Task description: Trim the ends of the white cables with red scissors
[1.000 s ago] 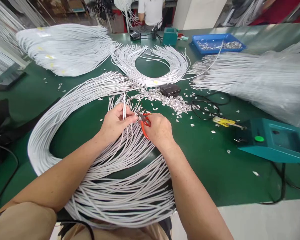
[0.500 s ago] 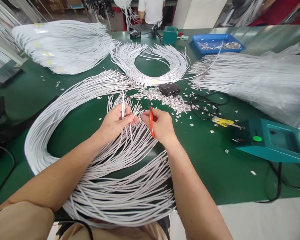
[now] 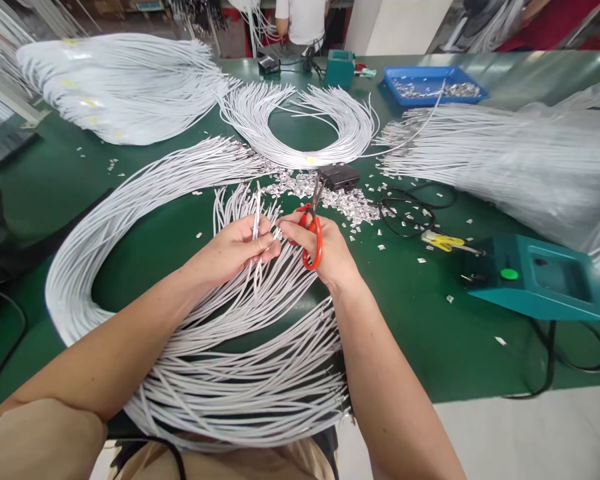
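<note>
White cables (image 3: 257,207) are pinched in my left hand (image 3: 240,247), a few of them standing up past the fingers. Close beside it, my right hand (image 3: 325,243) holds scissors with red handles (image 3: 319,243), their dark blades pointing up and away. Its thumb and forefinger meet at the cable ends near my left fingertips; exactly what they pinch is too small to tell. Under both hands a large looped bundle of white cables (image 3: 80,267) spreads over the green table (image 3: 405,347). Small silvery pieces (image 3: 350,203) lie heaped beyond my hands.
A black box (image 3: 339,177) stands by the heap. To the right are a teal device (image 3: 540,277), yellow-handled tool (image 3: 443,241) and wrapped cables (image 3: 530,147). Farther back are a blue tray (image 3: 435,97), a cable coil (image 3: 305,159) and a big bundle (image 3: 125,87). A person sits beyond.
The scissors have turned in my right hand, their blades now tilting to the right and showing more. My left hand has shifted slightly right with the cables. The view has moved a little.
</note>
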Motion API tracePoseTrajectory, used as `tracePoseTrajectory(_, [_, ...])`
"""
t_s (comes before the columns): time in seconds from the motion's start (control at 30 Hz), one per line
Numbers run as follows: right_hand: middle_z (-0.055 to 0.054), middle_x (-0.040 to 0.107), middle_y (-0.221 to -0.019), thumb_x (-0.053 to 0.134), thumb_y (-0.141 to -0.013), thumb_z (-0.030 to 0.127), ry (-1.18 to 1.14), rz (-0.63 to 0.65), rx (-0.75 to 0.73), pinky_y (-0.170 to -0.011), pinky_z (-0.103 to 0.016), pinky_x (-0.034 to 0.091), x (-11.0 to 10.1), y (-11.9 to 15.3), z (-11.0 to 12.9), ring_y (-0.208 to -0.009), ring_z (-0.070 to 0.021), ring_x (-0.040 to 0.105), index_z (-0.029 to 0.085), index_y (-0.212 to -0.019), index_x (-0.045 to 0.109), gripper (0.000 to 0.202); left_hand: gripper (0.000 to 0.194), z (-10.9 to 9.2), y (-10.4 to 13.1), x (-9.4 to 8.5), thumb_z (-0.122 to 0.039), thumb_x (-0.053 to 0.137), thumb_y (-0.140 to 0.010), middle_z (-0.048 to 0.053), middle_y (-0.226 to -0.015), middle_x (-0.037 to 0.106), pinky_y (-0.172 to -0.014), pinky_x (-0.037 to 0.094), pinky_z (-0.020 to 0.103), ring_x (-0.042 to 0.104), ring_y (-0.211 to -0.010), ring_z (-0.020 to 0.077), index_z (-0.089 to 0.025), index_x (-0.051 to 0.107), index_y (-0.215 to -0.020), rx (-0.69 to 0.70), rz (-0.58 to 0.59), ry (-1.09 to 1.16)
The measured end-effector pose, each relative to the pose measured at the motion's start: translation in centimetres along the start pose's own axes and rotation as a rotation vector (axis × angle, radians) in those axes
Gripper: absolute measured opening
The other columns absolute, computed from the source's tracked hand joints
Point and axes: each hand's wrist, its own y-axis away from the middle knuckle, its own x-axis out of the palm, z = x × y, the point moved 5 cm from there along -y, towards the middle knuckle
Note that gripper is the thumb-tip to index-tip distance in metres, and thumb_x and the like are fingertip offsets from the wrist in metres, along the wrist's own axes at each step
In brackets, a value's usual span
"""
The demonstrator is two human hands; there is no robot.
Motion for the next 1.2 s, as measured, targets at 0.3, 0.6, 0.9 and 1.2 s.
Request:
tracePoseTrajectory(0.3, [0.004, 0.054, -0.068, 0.077, -0.072, 0.039, 0.167, -0.098, -0.1, -0.068, -0.028, 0.039, 0.4, 0.2, 0.3, -0.065, -0.01, 0.046, 0.019, -0.064, 0.061, 0.027, 0.034, 0.0, 0.0, -1.0, -0.026, 0.079, -0.072, -0.004, -0.069, 0.062, -0.069, 0.045, 0.028, 0.063, -0.07, 0.0134, -0.02, 0.046, -0.076, 0.037, -0.255, -0.076])
tracePoseTrajectory(0.6, [0.001, 0.064, -0.073, 0.075, -0.073, 0.046, 0.1, -0.27, -0.074, -0.075, -0.03, 0.046, -0.1, 0.4, 0.1, -0.072, -0.0125, 0.056, 0.02, -0.069, 0.066, 0.028, 0.033, -0.4, 0.0, -1.4, -0.024, 0.083, -0.065, -0.005, -0.066, 0.063, -0.069, 0.047, 0.028, 0.062, -0.067, 0.0132, -0.019, 0.051, -0.074, 0.104, -0.389, -0.219])
tracePoseTrajectory(0.9, [-0.004, 0.072, -0.094, 0.067, -0.079, 0.031, 0.274, -0.53, -0.229, -0.084, -0.032, 0.049, -1.3, 1.0, 0.6, -0.086, -0.016, 0.064, 0.021, -0.087, 0.071, 0.014, 0.026, -0.4, 0.0, -1.3, -0.042, 0.067, -0.085, 0.005, -0.088, 0.069, -0.073, 0.051, 0.028, 0.064, -0.082, 0.0162, -0.017, 0.071, -0.094, 0.078, -0.295, -0.227])
tracePoseTrajectory(1.2, [0.0, 0.067, -0.075, 0.075, -0.073, 0.041, 0.021, -0.175, 0.002, -0.07, -0.028, 0.048, 0.0, 0.3, -0.2, -0.067, -0.0114, 0.055, 0.019, -0.074, 0.071, 0.022, 0.025, -0.1, -0.2, -0.5, -0.023, 0.081, -0.07, -0.004, -0.067, 0.063, -0.062, 0.052, 0.026, 0.064, -0.058, 0.0118, -0.018, 0.059, -0.082, 0.023, -0.237, -0.101])
